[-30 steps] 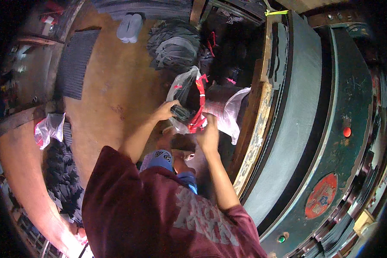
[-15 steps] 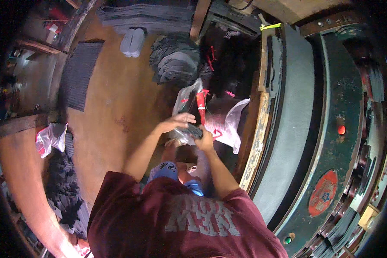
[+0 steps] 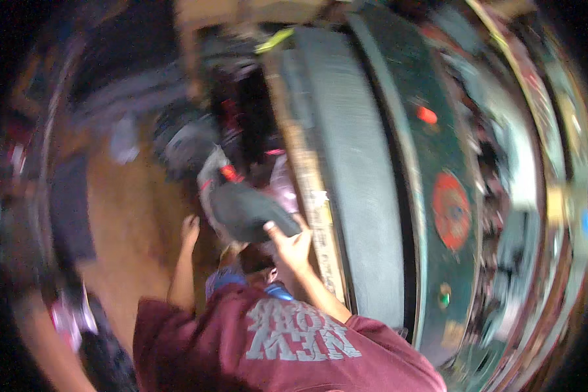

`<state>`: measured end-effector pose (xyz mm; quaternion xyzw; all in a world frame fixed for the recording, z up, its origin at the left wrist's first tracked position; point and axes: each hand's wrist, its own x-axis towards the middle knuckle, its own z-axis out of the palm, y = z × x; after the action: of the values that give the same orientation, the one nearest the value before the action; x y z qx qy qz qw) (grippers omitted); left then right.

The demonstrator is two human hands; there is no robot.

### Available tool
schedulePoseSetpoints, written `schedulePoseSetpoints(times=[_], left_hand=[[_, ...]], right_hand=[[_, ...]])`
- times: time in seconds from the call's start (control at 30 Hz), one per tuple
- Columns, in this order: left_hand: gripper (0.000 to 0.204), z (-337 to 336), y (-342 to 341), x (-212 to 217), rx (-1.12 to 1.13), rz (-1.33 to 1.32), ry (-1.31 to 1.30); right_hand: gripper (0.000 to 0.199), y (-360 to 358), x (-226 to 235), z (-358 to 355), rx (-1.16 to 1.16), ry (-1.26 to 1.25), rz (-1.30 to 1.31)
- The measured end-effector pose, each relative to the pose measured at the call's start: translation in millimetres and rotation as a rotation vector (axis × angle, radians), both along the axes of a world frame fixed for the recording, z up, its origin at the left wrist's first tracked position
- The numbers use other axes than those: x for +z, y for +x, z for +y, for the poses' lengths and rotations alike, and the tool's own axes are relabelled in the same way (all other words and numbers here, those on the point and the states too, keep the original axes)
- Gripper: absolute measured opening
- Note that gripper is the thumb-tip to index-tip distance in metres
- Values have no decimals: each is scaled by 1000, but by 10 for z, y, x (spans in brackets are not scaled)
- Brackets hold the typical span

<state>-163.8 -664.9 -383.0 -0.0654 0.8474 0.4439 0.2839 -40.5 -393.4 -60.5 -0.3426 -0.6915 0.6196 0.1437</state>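
Note:
In my right hand (image 3: 293, 247) is a dark grey shoe-sole-shaped piece (image 3: 245, 208), gripped at its near right end with the thumb on top. Whether it is one sole or a thin stack, the blur does not show. Behind and beside it stands a clear plastic bag (image 3: 208, 175) with red on it, partly covered by the sole. My left hand (image 3: 190, 230) hangs apart to the left, over the brown floor, touching nothing that I can see; its fingers are smeared by motion.
Close on my right runs a long grey surface (image 3: 356, 176) beside a dark green machine (image 3: 411, 163) with a red button (image 3: 426, 115). Ahead lies a heap of dark grey pieces (image 3: 186, 140), with pale sole-shaped pieces (image 3: 125, 140) to its left. A dark ribbed sheet (image 3: 72, 206) lies farther left.
My hands have come apart: the right has lifted the dark sole toward the machine side, and the left has let go and moved left. The whole view has swung right and blurred.

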Motion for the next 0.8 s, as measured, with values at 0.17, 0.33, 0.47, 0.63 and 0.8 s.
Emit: schedulePoseSetpoints(times=[0.17,0.33,0.47,0.63,0.8], left_hand=[[85,667,6,954,201,-180,684],[98,1209,261,2264,-118,-380,989],[92,1495,399,2877,-557,-464,1029],[86,2042,839,3285,-696,-414,962],[68,2430,1145,3745,-687,-510,996]], right_hand=[[43,380,925,265,-97,17,71],[40,824,1106,613,-520,-220,335],[35,1328,1026,960,-803,-32,358],[37,1944,906,1209,-893,25,332],[38,2358,946,1382,-903,-126,383]])
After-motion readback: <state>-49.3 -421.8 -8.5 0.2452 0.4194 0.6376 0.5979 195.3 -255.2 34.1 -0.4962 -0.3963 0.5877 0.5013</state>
